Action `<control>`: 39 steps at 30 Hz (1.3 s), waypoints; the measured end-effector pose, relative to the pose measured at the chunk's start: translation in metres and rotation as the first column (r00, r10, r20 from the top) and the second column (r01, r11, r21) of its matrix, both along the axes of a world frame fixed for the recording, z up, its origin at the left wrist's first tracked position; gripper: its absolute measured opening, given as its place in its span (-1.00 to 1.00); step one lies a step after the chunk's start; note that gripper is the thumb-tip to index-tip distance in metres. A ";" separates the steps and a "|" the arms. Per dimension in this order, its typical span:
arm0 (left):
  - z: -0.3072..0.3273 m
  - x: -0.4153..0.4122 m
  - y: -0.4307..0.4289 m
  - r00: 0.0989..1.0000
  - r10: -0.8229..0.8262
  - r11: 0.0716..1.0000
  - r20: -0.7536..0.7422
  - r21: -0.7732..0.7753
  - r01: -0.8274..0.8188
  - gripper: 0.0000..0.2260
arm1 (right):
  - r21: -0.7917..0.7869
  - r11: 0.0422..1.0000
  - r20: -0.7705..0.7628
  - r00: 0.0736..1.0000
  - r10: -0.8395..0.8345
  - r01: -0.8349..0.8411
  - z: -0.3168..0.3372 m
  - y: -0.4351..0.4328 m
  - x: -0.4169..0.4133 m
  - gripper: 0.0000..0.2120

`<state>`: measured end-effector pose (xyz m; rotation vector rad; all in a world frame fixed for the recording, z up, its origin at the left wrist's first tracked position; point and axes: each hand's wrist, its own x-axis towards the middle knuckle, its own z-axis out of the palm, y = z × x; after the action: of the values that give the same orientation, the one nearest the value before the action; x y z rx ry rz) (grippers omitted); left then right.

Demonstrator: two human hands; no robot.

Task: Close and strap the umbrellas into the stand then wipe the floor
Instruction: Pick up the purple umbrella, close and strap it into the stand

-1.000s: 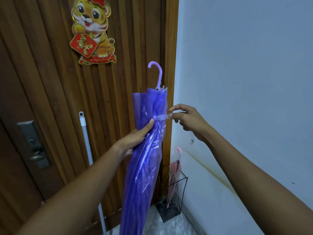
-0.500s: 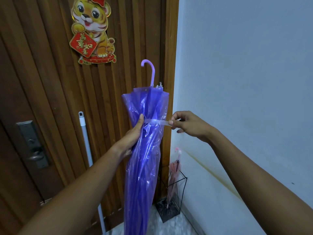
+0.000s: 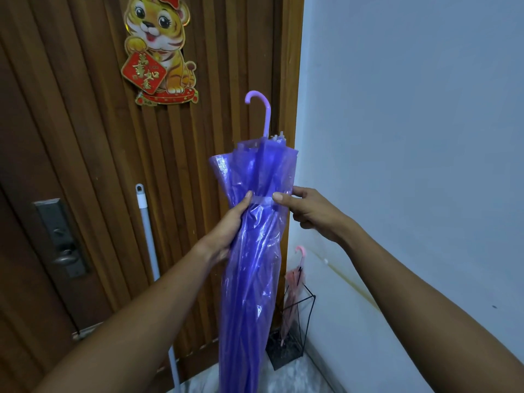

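Observation:
A folded purple umbrella (image 3: 252, 251) stands upright in front of me, its curved handle at the top. My left hand (image 3: 226, 228) grips its bunched canopy from the left, thumb on the pale strap (image 3: 262, 200). My right hand (image 3: 307, 209) presses the strap's other end against the canopy's right side. The strap lies flat around the folds. Below right, a black wire stand (image 3: 307, 307) on the floor holds a folded pink umbrella (image 3: 295, 282).
A slatted wooden door (image 3: 85, 137) with a tiger decoration (image 3: 160, 49) and a metal lock (image 3: 61, 236) fills the left. A white mop handle (image 3: 149, 236) leans against it. A pale wall (image 3: 411, 137) is on the right, marbled floor below.
My right hand has drawn the strap in from the right and laid it against the canopy. The umbrella has turned a little, its handle hook now facing left.

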<state>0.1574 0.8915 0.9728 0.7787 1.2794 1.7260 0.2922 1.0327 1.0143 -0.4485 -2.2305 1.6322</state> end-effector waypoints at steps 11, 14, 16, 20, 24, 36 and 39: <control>0.011 0.017 0.011 0.996 0.017 0.988 0.091 0.153 -0.031 -0.36 | -0.170 0.984 -0.035 0.998 0.054 -0.059 -0.004 -0.010 -0.007 -0.60; 0.009 0.014 0.013 0.993 0.018 0.989 0.116 0.145 -0.035 -0.38 | -0.211 0.973 -0.103 0.992 0.070 -0.091 -0.006 -0.008 -0.010 -0.57; 0.008 0.017 0.013 0.996 -0.010 0.991 0.090 0.133 -0.002 -0.42 | -0.227 0.970 -0.161 0.985 0.057 -0.093 -0.008 -0.006 -0.012 -0.56; 0.006 0.022 0.008 0.993 -0.020 0.993 0.115 0.114 0.007 -0.52 | -0.226 0.974 -0.237 0.971 -0.036 -0.019 -0.009 -0.001 -0.017 -0.54; -0.012 0.012 0.007 0.979 0.066 0.998 -0.195 -0.005 -0.068 -0.38 | -0.192 0.968 -0.265 0.941 -0.208 0.160 -0.010 0.006 -0.017 -0.61; -0.029 0.037 0.024 0.804 0.267 0.929 -0.531 -0.080 -0.361 -0.84 | 0.155 0.987 0.019 0.999 0.046 -0.048 0.017 -0.007 -0.011 -0.81; -0.024 0.026 0.019 0.836 0.220 0.934 -0.503 -0.140 -0.330 -0.85 | 0.252 0.966 0.049 0.998 0.041 -0.052 0.021 -0.005 -0.002 -0.80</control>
<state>0.1831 0.9105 0.9490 0.9625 1.9757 1.6191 0.2900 1.0274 1.0350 -0.3676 -2.4564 1.3435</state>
